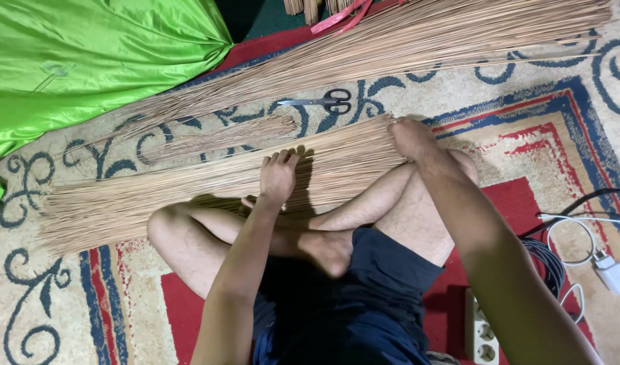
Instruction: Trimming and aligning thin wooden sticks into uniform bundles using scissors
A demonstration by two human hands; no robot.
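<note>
Two hands observed, both on one near stick bundle (188,189) lying across the carpet (539,115) before crossed legs. Left hand (278,177) lies flat on the sticks, fingers extended, gripping nothing. Right hand (412,138) is clenched around the bundle's gathered end. Two further stick bundles lie beyond: small (215,138), large (418,40). One scissors (323,102) lies between them. One green cloth (73,61), upper left.
</note>
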